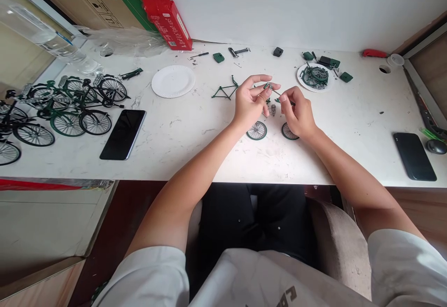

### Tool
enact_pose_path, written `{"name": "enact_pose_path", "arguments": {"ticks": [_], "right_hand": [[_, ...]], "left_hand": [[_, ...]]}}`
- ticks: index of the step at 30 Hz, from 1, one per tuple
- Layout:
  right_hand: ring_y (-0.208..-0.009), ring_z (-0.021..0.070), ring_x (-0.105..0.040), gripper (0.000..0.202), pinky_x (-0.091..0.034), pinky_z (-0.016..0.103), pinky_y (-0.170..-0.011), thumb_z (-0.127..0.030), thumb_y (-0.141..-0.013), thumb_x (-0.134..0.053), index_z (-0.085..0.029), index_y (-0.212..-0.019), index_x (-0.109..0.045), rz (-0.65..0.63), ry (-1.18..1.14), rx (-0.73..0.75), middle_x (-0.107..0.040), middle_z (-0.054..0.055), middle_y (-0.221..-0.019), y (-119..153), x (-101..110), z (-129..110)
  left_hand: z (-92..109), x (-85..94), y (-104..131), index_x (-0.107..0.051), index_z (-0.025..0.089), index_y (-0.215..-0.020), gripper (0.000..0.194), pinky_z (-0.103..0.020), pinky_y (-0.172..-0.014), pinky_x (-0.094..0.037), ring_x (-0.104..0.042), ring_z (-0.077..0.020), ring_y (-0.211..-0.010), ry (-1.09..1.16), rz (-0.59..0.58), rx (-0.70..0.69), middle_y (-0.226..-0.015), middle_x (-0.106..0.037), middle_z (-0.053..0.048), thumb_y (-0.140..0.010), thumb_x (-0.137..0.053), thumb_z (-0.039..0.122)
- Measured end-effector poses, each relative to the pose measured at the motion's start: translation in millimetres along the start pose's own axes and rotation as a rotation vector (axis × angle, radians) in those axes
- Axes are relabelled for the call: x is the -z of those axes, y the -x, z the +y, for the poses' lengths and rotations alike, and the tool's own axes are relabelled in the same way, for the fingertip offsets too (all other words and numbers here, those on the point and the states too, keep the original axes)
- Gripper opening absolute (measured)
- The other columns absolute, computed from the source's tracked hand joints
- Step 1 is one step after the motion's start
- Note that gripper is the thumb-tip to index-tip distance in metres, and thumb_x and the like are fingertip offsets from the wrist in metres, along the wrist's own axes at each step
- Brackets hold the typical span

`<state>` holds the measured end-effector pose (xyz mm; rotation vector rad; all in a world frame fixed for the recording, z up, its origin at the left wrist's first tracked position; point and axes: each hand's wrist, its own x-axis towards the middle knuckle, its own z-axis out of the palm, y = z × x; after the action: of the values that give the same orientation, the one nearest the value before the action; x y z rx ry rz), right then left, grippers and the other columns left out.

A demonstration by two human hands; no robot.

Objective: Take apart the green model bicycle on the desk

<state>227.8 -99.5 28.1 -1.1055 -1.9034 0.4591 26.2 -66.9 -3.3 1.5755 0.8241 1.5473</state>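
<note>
My left hand (pixel 252 97) pinches a small green and metallic bicycle part (pixel 267 86) between thumb and fingers, raised above the table. My right hand (pixel 296 111) is closed around what looks like a small screwdriver (pixel 275 92), its thin shaft pointing at that part. Most of its handle is hidden by my fingers. Just left of my left hand lies a green toy bicycle frame (pixel 223 92). Below the hands are two small spoked wheels, one (pixel 257 130) in full view and the other (pixel 288 131) partly covered by my right hand. More small pieces (pixel 273 110) show between the hands.
Several assembled model bicycles (pixel 70 104) crowd the left side beside a phone (pixel 123 135) and a water bottle (pixel 66 49). A white paper plate (pixel 173 82) lies nearby; another plate (pixel 304 83) holds bicycle parts. Right are a second phone (pixel 414 156) and a mouse (pixel 436 146).
</note>
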Motion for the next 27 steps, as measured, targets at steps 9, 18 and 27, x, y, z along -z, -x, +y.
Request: {"name": "enact_pose_path", "arguments": {"ticks": [9,18,27], "right_hand": [[-0.073,0.0186,-0.054,0.065,-0.049,0.034,-0.066,-0.091,-0.119,-0.05,-0.029,-0.128,-0.064,0.058,-0.069,0.059,-0.059,0.0,-0.09,0.8,-4.9,15.6],[-0.066,0.0185,-0.048,0.069,-0.053,0.036,-0.069,-0.095,-0.117,-0.046,-0.029,-0.113,-0.063,0.034,-0.071,-0.014,-0.057,-0.003,-0.076,0.0,-0.5,3.2],[-0.076,0.021,-0.062,0.065,-0.054,0.037,-0.07,-0.09,-0.119,-0.051,-0.029,-0.134,-0.065,0.018,-0.106,0.016,-0.066,0.001,-0.091,1.1,-5.0,9.0]], "left_hand": [[6.7,4.7,-0.3,-0.074,0.029,-0.136,0.052,-0.029,-0.052,-0.058,-0.073,-0.0125,-0.057,0.074,0.006,0.128,-0.135,-0.089,-0.013,-0.11,-0.082,0.074],[5.6,2.1,0.4,-0.077,0.027,-0.134,0.049,-0.029,-0.053,-0.06,-0.069,-0.0101,-0.052,0.131,0.023,0.16,-0.129,-0.089,-0.011,-0.108,-0.089,0.066],[8.4,0.8,0.1,-0.077,0.027,-0.134,0.046,-0.029,-0.054,-0.06,-0.069,-0.0096,-0.052,0.159,0.038,0.199,-0.128,-0.089,-0.01,-0.107,-0.092,0.061]]}}
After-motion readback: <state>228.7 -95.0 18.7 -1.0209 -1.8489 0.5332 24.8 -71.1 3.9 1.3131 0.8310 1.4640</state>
